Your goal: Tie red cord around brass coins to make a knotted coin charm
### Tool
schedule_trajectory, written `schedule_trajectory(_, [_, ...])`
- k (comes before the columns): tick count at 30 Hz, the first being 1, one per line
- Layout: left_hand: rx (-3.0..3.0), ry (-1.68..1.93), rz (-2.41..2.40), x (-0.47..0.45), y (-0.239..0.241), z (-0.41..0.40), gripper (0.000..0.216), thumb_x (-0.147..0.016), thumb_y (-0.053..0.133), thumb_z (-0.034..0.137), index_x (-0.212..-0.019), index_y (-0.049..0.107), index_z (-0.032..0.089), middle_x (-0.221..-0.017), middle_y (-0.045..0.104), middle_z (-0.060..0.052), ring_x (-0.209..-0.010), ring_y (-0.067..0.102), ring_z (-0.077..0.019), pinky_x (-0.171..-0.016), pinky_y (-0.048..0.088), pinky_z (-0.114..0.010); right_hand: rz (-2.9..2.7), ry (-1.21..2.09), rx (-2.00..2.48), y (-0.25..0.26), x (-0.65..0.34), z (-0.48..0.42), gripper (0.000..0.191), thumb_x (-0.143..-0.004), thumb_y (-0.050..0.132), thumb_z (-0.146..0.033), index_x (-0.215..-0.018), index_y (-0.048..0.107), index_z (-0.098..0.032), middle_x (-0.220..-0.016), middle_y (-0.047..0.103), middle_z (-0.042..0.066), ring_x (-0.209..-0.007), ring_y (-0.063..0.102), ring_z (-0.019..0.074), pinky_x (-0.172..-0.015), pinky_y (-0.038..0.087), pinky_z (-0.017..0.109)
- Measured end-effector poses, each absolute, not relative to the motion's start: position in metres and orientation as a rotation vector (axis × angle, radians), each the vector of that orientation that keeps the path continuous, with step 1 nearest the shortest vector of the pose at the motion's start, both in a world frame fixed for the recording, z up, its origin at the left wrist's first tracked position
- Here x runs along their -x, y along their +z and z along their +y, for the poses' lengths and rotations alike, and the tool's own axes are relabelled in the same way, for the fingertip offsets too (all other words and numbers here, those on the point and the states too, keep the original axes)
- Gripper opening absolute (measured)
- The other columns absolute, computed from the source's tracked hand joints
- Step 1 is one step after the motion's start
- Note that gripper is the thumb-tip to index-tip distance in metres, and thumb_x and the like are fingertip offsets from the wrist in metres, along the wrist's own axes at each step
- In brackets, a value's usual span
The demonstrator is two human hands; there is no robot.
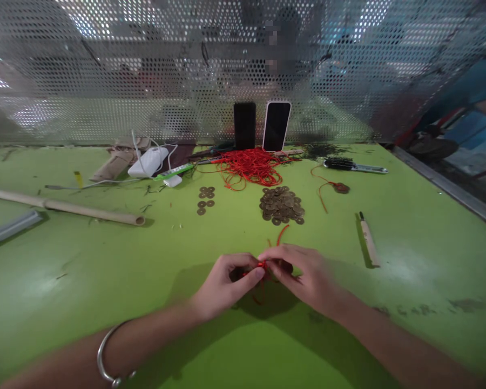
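Near the front of the green table, my left hand (235, 281) and my right hand (302, 270) meet, both closed in a pinch on a knotted red cord (262, 265). One end of the cord rises above my fingers and a loop hangs below them. Dark round pieces, perhaps coins, show partly between my fingers; most of them are hidden. Beyond my right hand lies a heap of brass-coloured coins with holes (281, 205). Left of it, several more coins (206, 193) lie in a small group. Behind the heap is a tangled pile of red cord (251, 166).
Two phones (244, 125) lean upright against a perforated metal screen (166, 70). At right lie a round hairbrush (348, 165), a coin piece with cord (341, 187) and a wooden-handled tool (368, 240). A bamboo pole (85, 209) and a white charger (149, 162) are at left.
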State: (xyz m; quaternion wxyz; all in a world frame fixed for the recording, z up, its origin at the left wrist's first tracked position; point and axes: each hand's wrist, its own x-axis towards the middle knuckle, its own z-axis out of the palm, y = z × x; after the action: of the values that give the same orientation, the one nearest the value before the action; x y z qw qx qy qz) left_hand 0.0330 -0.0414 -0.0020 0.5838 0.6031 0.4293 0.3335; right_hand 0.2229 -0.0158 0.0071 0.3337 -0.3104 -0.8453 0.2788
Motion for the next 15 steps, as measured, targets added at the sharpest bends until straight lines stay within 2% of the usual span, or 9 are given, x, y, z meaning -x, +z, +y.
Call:
schedule_trajectory(7, [-1.427,0.774,1.013,-0.0325,-0.0014,-0.0416,0.028,-0.086,0.054,0.035,-0.074,0.061,0.011,-0.067,0.049,0.000,-0.060,0.043,-0.0099,-0.055,0.033,-0.023,-2.103,0.650,0.899,0.0068,-0.2219,-0.0135,0.010,-0.088,0.053,-0.016,-0.093,0.062,-0.018,-0.081,0.067,0.002,-0.068,0.061,0.0113,-0.062,0.045,0.021])
schedule_trajectory(13, [-1.405,0.786,1.013,-0.0328,-0.0035,-0.0412,0.028,-0.086,0.054,0.036,-0.076,0.063,0.011,-0.069,0.053,-0.002,-0.062,0.046,-0.0106,-0.057,0.036,-0.023,-2.193,0.723,0.805,0.0069,-0.2228,-0.0151,0.027,-0.088,0.052,-0.015,-0.114,0.057,-0.023,-0.086,0.067,0.001,-0.064,0.057,0.0095,-0.060,0.045,0.020])
schedule_trajectory(15, [-1.385,0.785,1.002,-0.0331,-0.0031,-0.0410,0.028,-0.086,0.053,0.036,-0.077,0.063,0.011,-0.069,0.052,-0.001,-0.060,0.045,-0.0101,-0.055,0.036,-0.022,-2.211,0.732,0.785,0.0059,-0.2224,-0.0156,0.026,-0.089,0.051,-0.015,-0.112,0.058,-0.023,-0.090,0.068,0.001,-0.071,0.060,0.0104,-0.065,0.046,0.021])
